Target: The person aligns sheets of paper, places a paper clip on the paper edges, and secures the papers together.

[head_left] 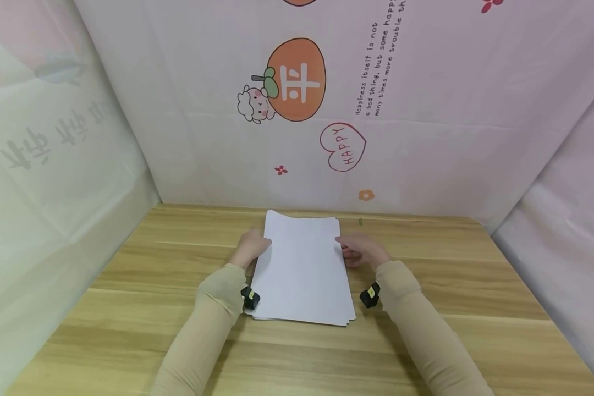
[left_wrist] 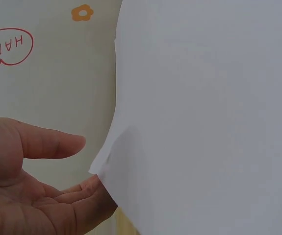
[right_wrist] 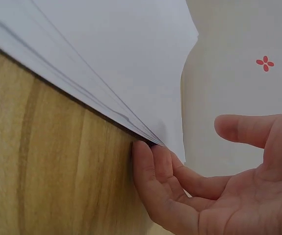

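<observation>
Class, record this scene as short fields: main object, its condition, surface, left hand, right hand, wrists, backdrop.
Main object: stack of white paper
Condition: sheet edges not quite even
Surface: wood-grain table
Left hand: at the stack's left edge, thumb clear of the paper in the left wrist view
Right hand: fingertips touching the stack's right edge, thumb clear of it
Wrists: a small black device on each
Backdrop: pale printed cloth with a red heart outline reading HAPPY

Left hand [left_wrist: 38, 193], fingertips hidden behind paper [left_wrist: 204, 117]! Green speck [head_left: 361, 221] (too tiny to name) at paper's two o'clock!
</observation>
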### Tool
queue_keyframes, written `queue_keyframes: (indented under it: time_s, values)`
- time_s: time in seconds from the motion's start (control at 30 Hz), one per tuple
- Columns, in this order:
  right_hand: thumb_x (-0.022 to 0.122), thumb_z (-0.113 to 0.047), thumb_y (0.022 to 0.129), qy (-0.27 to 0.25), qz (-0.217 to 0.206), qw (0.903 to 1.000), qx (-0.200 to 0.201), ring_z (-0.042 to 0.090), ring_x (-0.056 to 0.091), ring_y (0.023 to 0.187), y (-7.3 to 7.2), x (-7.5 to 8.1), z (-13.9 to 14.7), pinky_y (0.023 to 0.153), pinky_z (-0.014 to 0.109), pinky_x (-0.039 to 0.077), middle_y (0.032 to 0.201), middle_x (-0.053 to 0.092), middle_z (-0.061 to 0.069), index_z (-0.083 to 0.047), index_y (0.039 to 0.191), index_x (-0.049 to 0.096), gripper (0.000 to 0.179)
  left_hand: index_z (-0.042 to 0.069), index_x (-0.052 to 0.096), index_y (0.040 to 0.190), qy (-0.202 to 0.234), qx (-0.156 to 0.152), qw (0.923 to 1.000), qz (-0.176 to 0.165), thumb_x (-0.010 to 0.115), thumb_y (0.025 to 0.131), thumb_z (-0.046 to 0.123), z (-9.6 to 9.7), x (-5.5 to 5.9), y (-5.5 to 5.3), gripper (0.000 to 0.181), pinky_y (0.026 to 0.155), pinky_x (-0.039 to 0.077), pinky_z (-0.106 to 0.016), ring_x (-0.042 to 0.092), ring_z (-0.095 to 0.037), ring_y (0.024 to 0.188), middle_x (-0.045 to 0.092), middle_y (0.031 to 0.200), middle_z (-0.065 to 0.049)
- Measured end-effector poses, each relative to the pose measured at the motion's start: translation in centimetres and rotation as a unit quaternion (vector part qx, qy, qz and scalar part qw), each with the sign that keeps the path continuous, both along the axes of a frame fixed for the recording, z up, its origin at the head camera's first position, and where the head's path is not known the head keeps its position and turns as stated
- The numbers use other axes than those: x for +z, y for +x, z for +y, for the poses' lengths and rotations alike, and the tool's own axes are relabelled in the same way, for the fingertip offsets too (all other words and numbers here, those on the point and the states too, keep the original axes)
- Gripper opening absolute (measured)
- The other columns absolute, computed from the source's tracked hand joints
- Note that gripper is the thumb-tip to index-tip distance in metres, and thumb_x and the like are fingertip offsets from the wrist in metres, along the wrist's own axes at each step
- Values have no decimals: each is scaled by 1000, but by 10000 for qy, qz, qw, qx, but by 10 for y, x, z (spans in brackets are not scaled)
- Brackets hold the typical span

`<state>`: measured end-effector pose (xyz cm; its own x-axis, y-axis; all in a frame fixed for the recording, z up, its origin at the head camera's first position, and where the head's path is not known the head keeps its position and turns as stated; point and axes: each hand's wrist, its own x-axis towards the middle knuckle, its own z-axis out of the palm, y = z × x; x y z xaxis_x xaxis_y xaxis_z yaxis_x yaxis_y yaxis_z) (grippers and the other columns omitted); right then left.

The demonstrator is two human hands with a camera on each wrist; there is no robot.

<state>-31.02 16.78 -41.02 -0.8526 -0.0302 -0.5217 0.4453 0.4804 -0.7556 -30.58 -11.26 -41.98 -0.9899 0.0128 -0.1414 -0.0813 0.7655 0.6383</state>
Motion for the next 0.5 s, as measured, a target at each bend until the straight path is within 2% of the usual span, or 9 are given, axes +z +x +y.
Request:
queue_keyframes:
  time_s: [0.27,0.5]
  values:
    - [53,-29,95,-160,-34,9998,-87,22,55,96,-1,-1,-1,81,36,55,109,54,14,7,121,50,44,-14,51,122,173,-70,9995,-264,49,89,17,-1,8,6,45,86,48,-45,52,-29,91,58,116,-24]
    - [54,-30,94,-370,-94,9991,-163,22,55,91,1,-1,-1,81,37,54,105,52,13,6,122,49,46,-14,49,124,283,-115,9988,-395,49,90,16,-3,5,6,46,91,47,-46,51,-29,95,55,122,-26]
